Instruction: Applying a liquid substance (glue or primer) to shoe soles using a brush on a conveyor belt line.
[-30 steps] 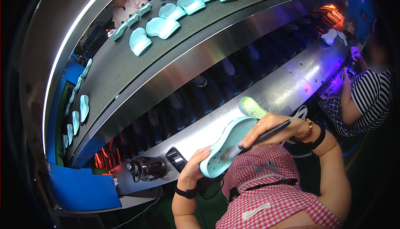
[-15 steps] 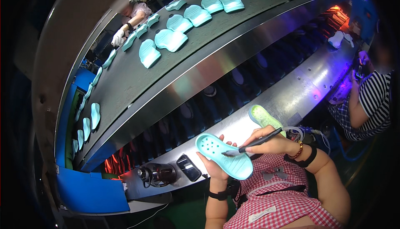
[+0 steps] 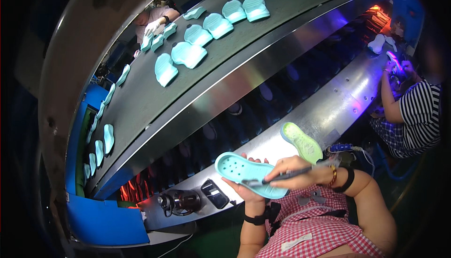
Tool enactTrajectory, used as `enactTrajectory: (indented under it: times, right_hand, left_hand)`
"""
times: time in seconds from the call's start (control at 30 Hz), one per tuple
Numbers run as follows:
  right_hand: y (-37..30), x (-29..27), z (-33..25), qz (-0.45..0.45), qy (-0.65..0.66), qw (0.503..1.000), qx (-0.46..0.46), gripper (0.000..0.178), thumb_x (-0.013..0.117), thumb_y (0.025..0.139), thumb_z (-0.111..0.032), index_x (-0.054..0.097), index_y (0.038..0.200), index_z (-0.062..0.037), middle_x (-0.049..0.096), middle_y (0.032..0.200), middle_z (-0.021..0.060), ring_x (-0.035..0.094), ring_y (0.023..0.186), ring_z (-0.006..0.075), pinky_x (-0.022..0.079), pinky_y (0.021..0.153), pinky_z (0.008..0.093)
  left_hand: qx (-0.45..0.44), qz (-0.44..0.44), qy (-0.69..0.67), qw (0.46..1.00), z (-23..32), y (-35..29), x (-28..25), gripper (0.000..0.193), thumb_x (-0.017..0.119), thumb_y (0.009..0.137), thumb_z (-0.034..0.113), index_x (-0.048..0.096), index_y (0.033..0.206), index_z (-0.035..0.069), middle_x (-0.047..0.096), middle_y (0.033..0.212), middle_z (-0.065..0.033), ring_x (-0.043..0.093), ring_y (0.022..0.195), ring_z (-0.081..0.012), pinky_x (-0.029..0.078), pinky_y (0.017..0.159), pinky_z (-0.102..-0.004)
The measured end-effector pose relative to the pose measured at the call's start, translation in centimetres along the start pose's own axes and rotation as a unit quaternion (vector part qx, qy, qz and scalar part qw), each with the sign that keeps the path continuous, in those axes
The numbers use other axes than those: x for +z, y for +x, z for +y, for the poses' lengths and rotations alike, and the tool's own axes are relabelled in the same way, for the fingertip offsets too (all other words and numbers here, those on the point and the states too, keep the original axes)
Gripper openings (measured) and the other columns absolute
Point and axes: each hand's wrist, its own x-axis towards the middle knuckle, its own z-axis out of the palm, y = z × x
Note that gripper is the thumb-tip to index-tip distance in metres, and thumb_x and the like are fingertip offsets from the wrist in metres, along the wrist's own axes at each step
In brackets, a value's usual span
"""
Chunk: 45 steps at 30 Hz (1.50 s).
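My left hand [image 3: 245,191] grips a turquoise shoe sole [image 3: 231,165] from below, its holed end pointing to the left. My right hand [image 3: 297,169] is closed around a dark-handled brush [image 3: 284,176] with a tube running from its rear end. The brush tip meets the upper surface of the sole near its middle. Just beyond my right hand, a yellow-green sole [image 3: 303,144] lies on the metal ledge [image 3: 345,96].
Turquoise shoe pieces [image 3: 218,26] stand in rows on the dark conveyor belt [image 3: 141,103]. A dark-lidded jug [image 3: 181,202] and a phone [image 3: 214,193] rest on the ledge at left. One co-worker [image 3: 157,23] reaches over the far belt edge; another in stripes [image 3: 420,105] works at right.
The brush handle has swung lower with my right hand. The sole has shifted slightly and tilted flatter. The far co-worker's gloved hand has moved right; the striped co-worker's hands have risen.
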Motion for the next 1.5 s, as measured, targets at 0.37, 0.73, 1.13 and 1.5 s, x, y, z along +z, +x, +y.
enactTrajectory:
  times: [0.37,0.73,1.13,1.5]
  right_hand:
    - [-1.2,-1.7,1.2,-0.142,0.051,0.986,-0.065,0.022,0.066,0.072,-0.007,0.066,0.093,-0.0039,0.063,0.087,0.0107,0.059,0.076,0.0149,0.046,0.068,0.023]
    - [-0.2,-2.2,4.0,-0.042,0.25,0.964,0.082,0.021,0.065,0.073,-0.005,0.064,0.094,-0.0013,0.06,0.1,0.0111,0.055,0.091,0.0179,0.041,0.085,0.0265]
    - [0.0,-0.7,2.3,0.039,0.249,0.963,0.096,0.018,0.061,0.077,-0.004,0.062,0.094,0.0011,0.064,0.086,0.0069,0.057,0.079,0.0097,0.046,0.07,0.0222]
    - [1.3,-4.4,0.2,-0.099,0.052,0.992,0.05,0.02,0.065,0.072,-0.002,0.064,0.092,0.0013,0.064,0.091,0.0123,0.061,0.086,0.0185,0.048,0.077,0.0284]
  left_hand:
    - [0.099,-0.072,0.01,0.992,2.5,1.4,0.8,0.078,0.035,0.075,0.07,0.042,0.121,0.008,0.055,0.096,-0.0097,0.053,0.092,-0.0239,0.035,0.093,-0.0482]
    - [0.09,-0.082,0.041,0.992,2.8,1.3,2.6,0.068,0.034,0.078,0.068,0.046,0.117,0.013,0.052,0.102,-0.0113,0.052,0.09,-0.024,0.034,0.093,-0.0508]
    - [0.04,-0.003,0.038,0.998,0.1,0.8,1.6,0.054,0.031,0.087,0.044,0.041,0.126,0.01,0.047,0.124,-0.0111,0.047,0.108,-0.0327,0.027,0.096,-0.0546]
    - [0.082,-0.061,0.115,0.988,0.2,2.2,2.0,0.055,0.052,0.079,0.032,0.036,0.129,0.017,0.045,0.12,-0.0177,0.052,0.097,-0.0382,0.045,0.077,-0.051]
